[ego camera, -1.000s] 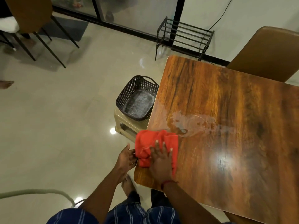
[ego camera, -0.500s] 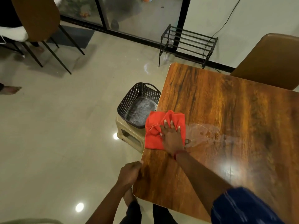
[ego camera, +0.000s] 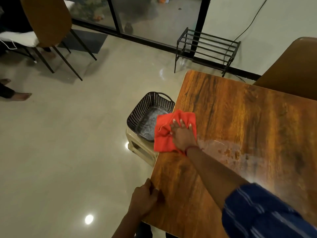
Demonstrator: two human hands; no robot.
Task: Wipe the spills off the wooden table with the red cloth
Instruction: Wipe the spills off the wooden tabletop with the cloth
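The red cloth (ego camera: 163, 134) lies bunched on the left edge of the wooden table (ego camera: 240, 117), partly hanging over that edge. My right hand (ego camera: 182, 134) presses flat on the cloth with its fingers spread. A wet, pale smear of spill (ego camera: 228, 150) glistens on the wood just right of my right wrist. My left hand (ego camera: 145, 198) rests on the table's near left edge, its fingers bent over the rim.
A dark woven basket (ego camera: 145, 107) sits on a beige plastic stool (ego camera: 139, 148) right beside the table's left edge. A black metal rack (ego camera: 207, 47) stands by the wall. Brown chairs stand at far right (ego camera: 295, 69) and far left (ego camera: 46, 19). Someone's bare feet (ego camera: 18, 96) show at left.
My right hand has slid the cloth away from me along the table's left edge. My left hand let go of the cloth and moved onto the near table edge.
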